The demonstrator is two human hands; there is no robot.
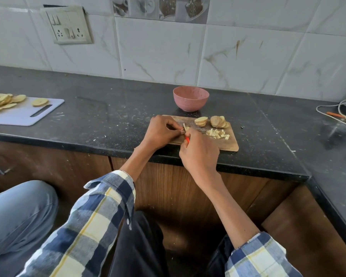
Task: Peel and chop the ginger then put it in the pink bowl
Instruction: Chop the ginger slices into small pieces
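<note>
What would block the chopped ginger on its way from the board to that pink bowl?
Nothing visible. The pink bowl stands just beyond the far edge of the wooden board, with only bare counter between them. The diced ginger lies on the board's right part; sliced ginger sits behind it, toward the bowl.

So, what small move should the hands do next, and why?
Probably cut across the ginger strips that the left hand pinches on the wooden board. The right hand already grips the red-handled knife there; diced pieces lie beside, and uncut slices wait.
</note>
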